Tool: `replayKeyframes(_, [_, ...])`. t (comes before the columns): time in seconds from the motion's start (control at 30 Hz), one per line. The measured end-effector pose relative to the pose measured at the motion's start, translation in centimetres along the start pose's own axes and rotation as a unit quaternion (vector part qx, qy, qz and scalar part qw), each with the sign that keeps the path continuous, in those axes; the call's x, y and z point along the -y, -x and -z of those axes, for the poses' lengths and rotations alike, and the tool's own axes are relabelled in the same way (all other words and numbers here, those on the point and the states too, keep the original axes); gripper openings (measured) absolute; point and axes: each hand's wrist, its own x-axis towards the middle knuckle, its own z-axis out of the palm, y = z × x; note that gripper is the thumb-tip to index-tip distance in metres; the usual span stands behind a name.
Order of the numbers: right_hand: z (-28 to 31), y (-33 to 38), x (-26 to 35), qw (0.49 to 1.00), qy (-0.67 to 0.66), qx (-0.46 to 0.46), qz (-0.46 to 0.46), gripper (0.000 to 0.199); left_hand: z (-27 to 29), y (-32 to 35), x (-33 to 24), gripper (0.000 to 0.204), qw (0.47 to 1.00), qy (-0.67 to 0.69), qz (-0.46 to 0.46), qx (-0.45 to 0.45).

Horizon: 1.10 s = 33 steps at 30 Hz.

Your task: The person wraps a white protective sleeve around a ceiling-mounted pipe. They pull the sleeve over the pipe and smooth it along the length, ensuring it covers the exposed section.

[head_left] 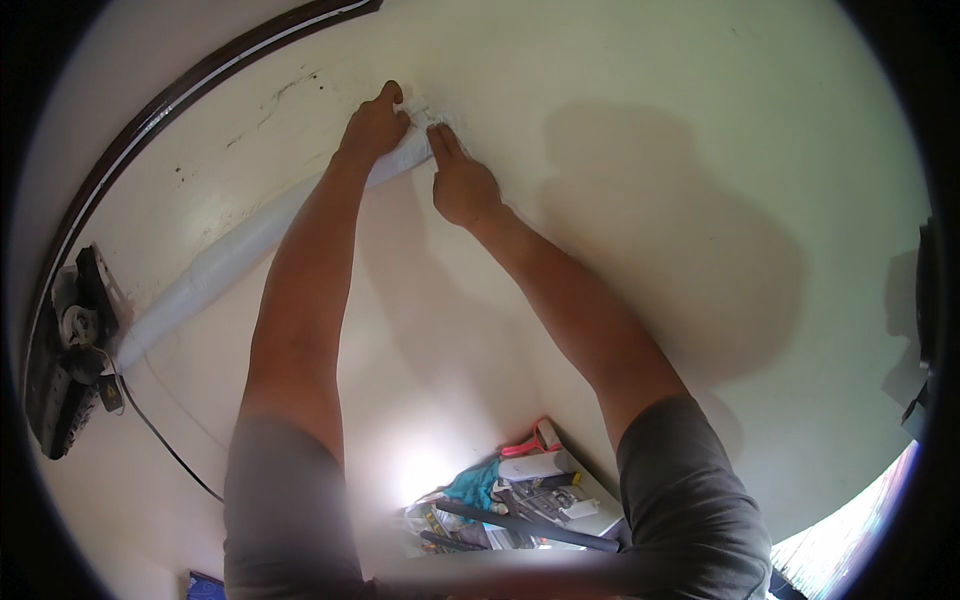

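A long white wrapped pipe (225, 262) slants up along the pale wall from the lower left to the top centre. At its upper end, loose white wrapping (418, 106) bunches against the wall. Curled fingers of my left hand (376, 122) pinch the left side of that wrapping. My right hand (466, 185) is just to the right, two fingers stretched out with their tips against the pipe's end. The remaining right fingers are folded or hidden from view. Both arms reach up, in short grey sleeves.
A dark appliance with its inner parts exposed (75, 345) hangs at the left, a black cable (165, 440) running down from it. Dark trim (160, 110) curves along the upper left. Below, a cluttered surface bears a red-handled tool (535, 438), a teal cloth (473, 487) and a dark tube (525, 525).
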Motion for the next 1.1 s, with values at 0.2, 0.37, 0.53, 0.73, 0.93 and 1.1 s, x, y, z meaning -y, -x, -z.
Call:
replayKeyframes(0.2, [-0.6, -1.2, 0.4, 0.991, 0.092, 0.081, -0.046, 0.072, 0.6, 0.9, -0.4, 0.035, 0.994, -0.022, -0.097, -0.048])
replayKeyframes(0.37, [-0.2, -0.9, 0.7, 0.991, 0.088, 0.087, -0.059, 0.076, 2.0, 1.2, -0.9, 0.04, 0.982, -0.164, -0.086, 0.034])
replayKeyframes(0.53, [-0.1, -0.8, 0.8, 0.991, 0.085, 0.085, -0.058, 0.078, 4.4, 0.9, -0.3, 0.048, 0.975, -0.107, -0.092, 0.173])
replayKeyframes(0.73, [0.4, -1.1, 0.8, 0.992, 0.066, 0.095, -0.057, 0.078, 6.7, 2.6, 0.1, 0.052, 0.97, -0.089, -0.083, 0.21])
replayKeyframes(0.93, [0.7, -1.1, 0.7, 0.992, 0.063, 0.101, -0.051, 0.078, 7.5, 1.7, 0.7, 0.048, 0.988, -0.041, 0.014, 0.147])
replayKeyframes(1.1, [0.6, -0.9, 0.5, 0.993, 0.059, 0.094, -0.041, 0.069, 4.7, 2.5, 2.2, 0.027, 0.987, 0.148, -0.055, 0.033])
